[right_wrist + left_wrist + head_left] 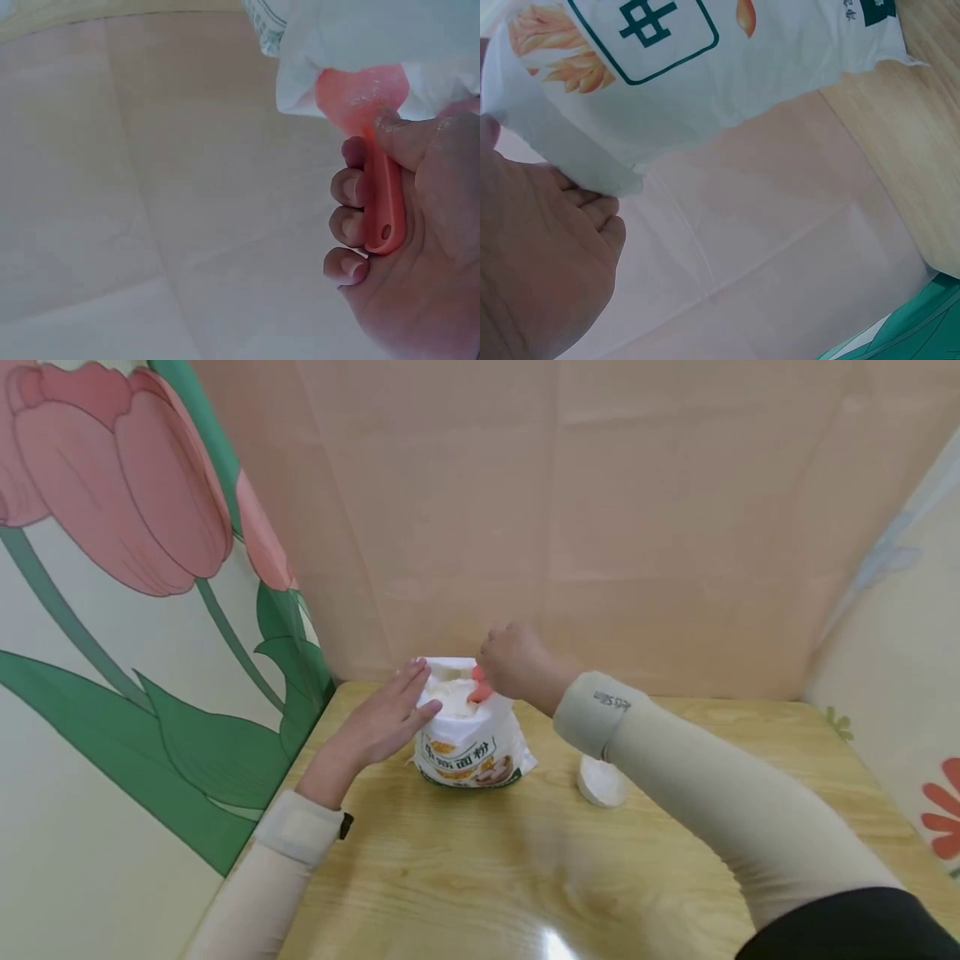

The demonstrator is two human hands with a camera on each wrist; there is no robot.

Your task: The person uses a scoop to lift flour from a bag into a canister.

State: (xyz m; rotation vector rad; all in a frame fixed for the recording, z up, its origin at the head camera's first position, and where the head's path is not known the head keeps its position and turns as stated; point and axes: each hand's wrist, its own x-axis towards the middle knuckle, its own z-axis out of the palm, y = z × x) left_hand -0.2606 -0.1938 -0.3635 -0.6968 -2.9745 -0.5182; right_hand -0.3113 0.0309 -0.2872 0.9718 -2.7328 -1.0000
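Observation:
A white flour bag with printed front stands upright on the wooden table, its top open and white flour showing inside. My left hand holds the bag's left rim, thumb toward the opening; in the left wrist view its fingers bend against the bag's edge. My right hand is at the right rim, gripping an orange-red scoop by its handle. The scoop's head dips into the bag's mouth, so its far part is hidden. White powder clings to the right thumb.
A small white bowl sits on the table right of the bag, partly covered by the right forearm. A beige sheet rises behind the table. At the left stands a wall painted with tulips.

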